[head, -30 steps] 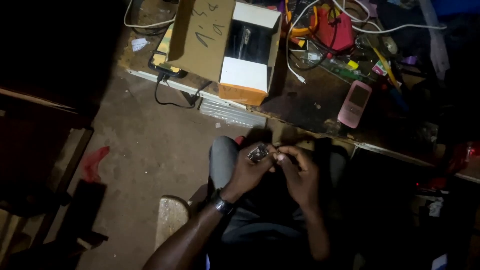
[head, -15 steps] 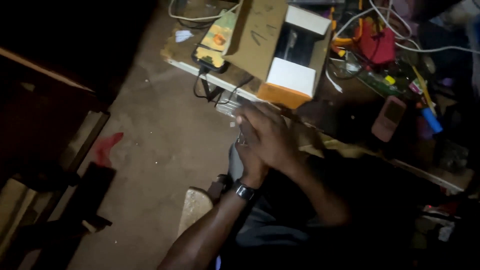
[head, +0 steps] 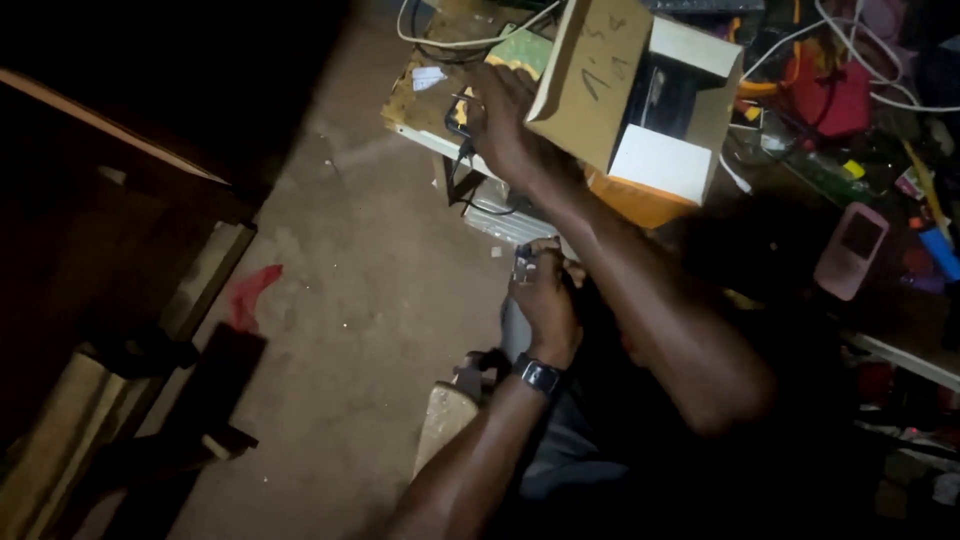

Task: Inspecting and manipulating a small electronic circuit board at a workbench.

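Meanwhile, one hand holds, one reaches

Left hand [head: 545, 300], wearing a watch [head: 540, 376], is closed round a small metal part [head: 524, 264] over the lap; its axis is unclear. Right hand [head: 505, 120] stretches across to the table [head: 425, 110], fingers spread on black cables [head: 460, 160], grip uncertain. A cardboard box [head: 640, 100] crowds beside it; a pink phone [head: 850, 250] lies well apart.

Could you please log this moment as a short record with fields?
setting: dim workshop, cluttered bench above a concrete floor
left hand: holds a small metallic part over the lap; wristwatch on that arm
right hand: stretched out to the bench edge beside a cardboard sheet, on black cables
nearby: white open box, pink phone
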